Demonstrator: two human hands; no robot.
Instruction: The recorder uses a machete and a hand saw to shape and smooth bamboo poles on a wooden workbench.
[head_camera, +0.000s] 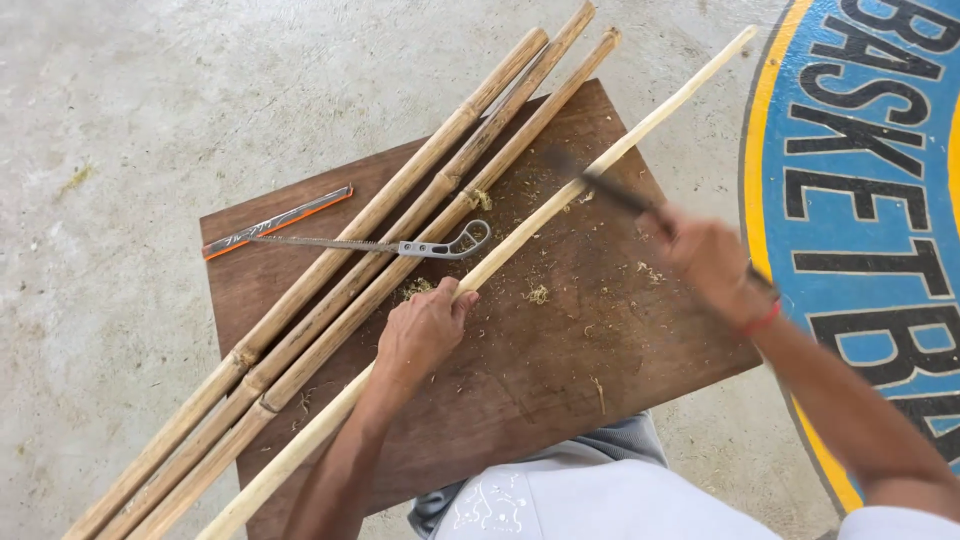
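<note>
My left hand (425, 330) grips a long pale peeled cane (620, 150) that lies diagonally across a dark brown wooden board (560, 400). My right hand (712, 262), blurred by motion, holds a dark knife (610, 190) whose blade meets the cane above the left hand. Three thicker brown bamboo poles (400, 235) lie side by side to the left of the cane. Shavings (537, 295) are scattered over the board.
A small hand saw with a grey metal handle (440, 245) rests across the bamboo poles. A flat grey and orange strip (280, 220) lies at the board's far left corner. The board sits on a concrete floor (130, 120), with a painted blue and yellow circle (860, 180) at right.
</note>
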